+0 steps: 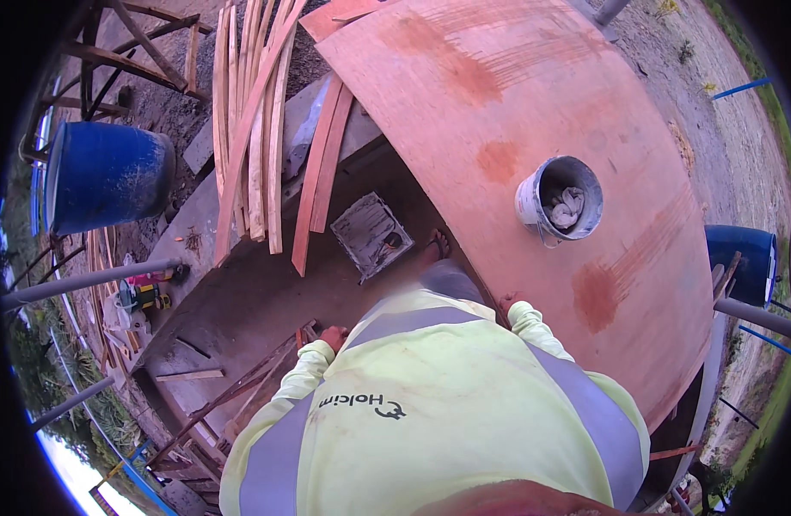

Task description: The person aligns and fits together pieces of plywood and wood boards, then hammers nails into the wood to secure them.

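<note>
Right grip (508, 301) low in front of the body, forearm bent forward in a pale yellow sleeve (530, 322), right at the inner edge of the plywood sheet (395, 77); cannot tell whether spread or pressed together there. Left grip (334, 337) also low, elbow out, fingers apparently bent, near the upper ends of some brown bars (262, 387); cannot tell whether pinching any. Between the two, dark trousers (451, 279) and a foot (438, 244). Just left of the foot, a squarish, grey-smeared tray (368, 228). On the plywood sheet, spread widely ahead and right, a white bucket (530, 205) with a pale bundle (567, 209) inside. Farther left, long wood strips (257, 181), then a blue drum (112, 176)
</note>
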Available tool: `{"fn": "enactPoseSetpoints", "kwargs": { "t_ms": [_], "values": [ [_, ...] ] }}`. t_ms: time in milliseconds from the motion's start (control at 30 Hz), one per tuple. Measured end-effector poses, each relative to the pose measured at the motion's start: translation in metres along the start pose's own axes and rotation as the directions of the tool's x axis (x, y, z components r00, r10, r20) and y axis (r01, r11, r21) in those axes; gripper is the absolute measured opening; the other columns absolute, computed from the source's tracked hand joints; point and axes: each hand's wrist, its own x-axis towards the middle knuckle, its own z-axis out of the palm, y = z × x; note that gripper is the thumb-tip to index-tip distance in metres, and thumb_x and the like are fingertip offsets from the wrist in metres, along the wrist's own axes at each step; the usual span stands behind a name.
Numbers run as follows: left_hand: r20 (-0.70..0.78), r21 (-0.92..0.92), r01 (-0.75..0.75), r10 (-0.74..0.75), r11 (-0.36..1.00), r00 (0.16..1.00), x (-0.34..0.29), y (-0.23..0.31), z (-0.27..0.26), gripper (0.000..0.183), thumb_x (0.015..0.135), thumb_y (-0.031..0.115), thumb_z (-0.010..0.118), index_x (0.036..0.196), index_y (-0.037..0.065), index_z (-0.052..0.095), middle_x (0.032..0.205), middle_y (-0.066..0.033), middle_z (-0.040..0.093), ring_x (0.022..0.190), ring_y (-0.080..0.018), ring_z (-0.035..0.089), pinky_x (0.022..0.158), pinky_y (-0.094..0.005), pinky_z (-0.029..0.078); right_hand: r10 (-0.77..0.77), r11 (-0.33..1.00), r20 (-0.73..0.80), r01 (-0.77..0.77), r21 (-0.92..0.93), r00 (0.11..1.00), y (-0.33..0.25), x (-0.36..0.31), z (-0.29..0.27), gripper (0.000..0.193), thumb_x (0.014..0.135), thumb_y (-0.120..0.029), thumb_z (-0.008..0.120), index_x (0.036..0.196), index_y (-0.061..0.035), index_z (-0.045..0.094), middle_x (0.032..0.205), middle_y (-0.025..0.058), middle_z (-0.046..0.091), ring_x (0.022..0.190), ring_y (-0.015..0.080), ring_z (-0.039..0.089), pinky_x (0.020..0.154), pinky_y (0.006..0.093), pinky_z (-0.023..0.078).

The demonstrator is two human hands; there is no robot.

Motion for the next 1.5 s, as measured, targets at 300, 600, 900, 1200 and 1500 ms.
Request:
{"fn": "enactPoseSetpoints", "kwargs": {
  "t_ms": [300,600,900,1200,1500],
  "values": [
    [-0.137,-0.432,0.115,-0.191,0.894,0.972,0.045,0.096,-0.180,0.026,0.086,0.021,0.057,0.099,0.002,0.069,0.081,-0.0122,0.071,0.071,-0.0243,0.070,0.072,-0.0360,0.056,-0.016,0.983,0.002,0.016,0.184,1.000,-0.060,0.056,-0.048,0.021,0.080,-0.018,0.070,0.093,-0.0009,0.071,0.074,0.0081,0.068,0.059,0.0155,0.063,0.058,0.0317,0.053],
    [-0.150,0.075,-0.211,0.220,0.975,0.964,0.166,0.090,-0.244,0.029,0.088,0.024,0.051,0.104,0.006,0.068,0.099,-0.0210,0.068,0.098,-0.0400,0.063,0.088,-0.0444,0.049,0.110,0.962,0.090,-0.129,0.242,0.990,-0.100,0.048,-0.066,0.038,0.075,-0.030,0.072,0.105,-0.0072,0.072,0.104,0.0150,0.071,0.097,0.0289,0.068,0.091,0.0368,0.052],
    [0.038,0.092,-0.304,0.302,0.948,0.953,0.300,0.084,-0.353,0.031,0.085,0.032,0.061,0.102,0.006,0.064,0.090,-0.0119,0.066,0.074,-0.0294,0.065,0.065,-0.0413,0.052,0.159,0.957,0.098,-0.178,0.228,0.982,-0.173,0.029,-0.084,0.038,0.071,-0.032,0.070,0.101,-0.0078,0.074,0.100,0.0157,0.072,0.093,0.0275,0.070,0.088,0.0371,0.053],
    [-0.379,-0.351,-0.036,-0.107,0.936,0.919,0.528,0.101,-0.556,0.059,0.088,0.053,0.057,0.108,-0.002,0.066,0.075,-0.0127,0.063,0.064,-0.0218,0.062,0.054,-0.0368,0.050,0.202,0.893,0.194,-0.262,0.367,0.960,-0.270,0.070,-0.048,0.038,0.082,-0.026,0.066,0.111,-0.0019,0.067,0.100,0.0153,0.071,0.086,0.0277,0.069,0.078,0.0379,0.054],
    [-0.235,-0.937,-0.157,-0.231,0.312,0.944,0.597,0.182,-0.572,0.057,0.087,0.035,0.070,0.123,-0.006,0.054,0.108,-0.0162,0.065,0.085,-0.0288,0.066,0.070,-0.0414,0.056,0.519,0.309,0.414,-0.615,0.725,0.748,-0.309,0.028,-0.043,0.004,0.086,-0.009,0.064,0.084,-0.0058,0.065,0.071,0.0054,0.064,0.056,0.0154,0.057,0.050,0.0320,0.049]
  ]
}}
